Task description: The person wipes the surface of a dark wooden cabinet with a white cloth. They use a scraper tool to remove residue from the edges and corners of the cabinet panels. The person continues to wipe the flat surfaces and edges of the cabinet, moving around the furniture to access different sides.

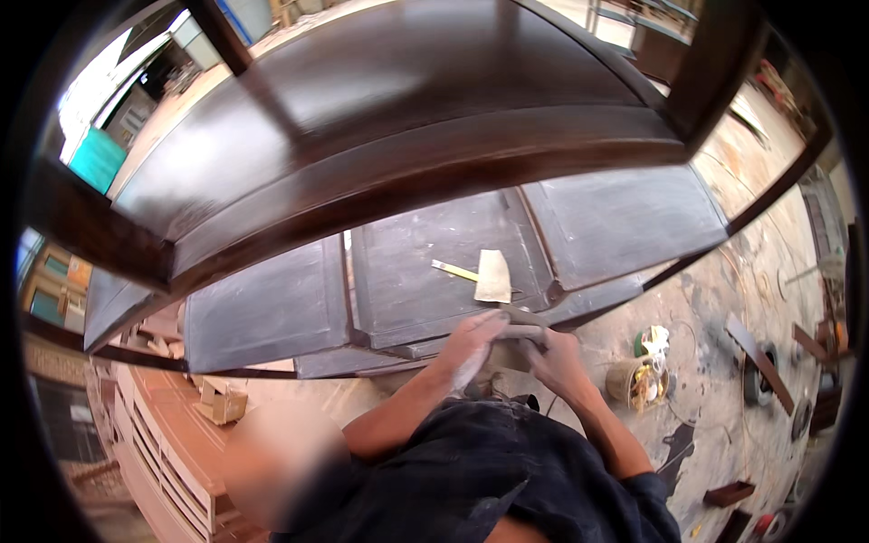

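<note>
My left hand [471, 344] and my right hand [552, 357] are close together at the near edge of a dark wooden furniture piece [434, 244]. Both are closed, with bent fingers, around a small grey folded piece [525, 317] that looks like sandpaper; its kind is not certain. Dust whitens the skin of the left hand. Just beyond them, on the middle recessed panel, lies a beige piece of sandpaper or cloth [493, 276]. A thin yellow strip-like tool [455, 270] sticks out to its left, its other part hidden underneath.
A glossy dark upper board [389, 90] with thick posts stands above the panels, beyond my hands. On the concrete floor at right are a bucket [634, 385] of odds and ends and a loose wooden plank [760, 362]. Left stands a reddish slatted furniture piece [163, 434] with a cardboard box [220, 400].
</note>
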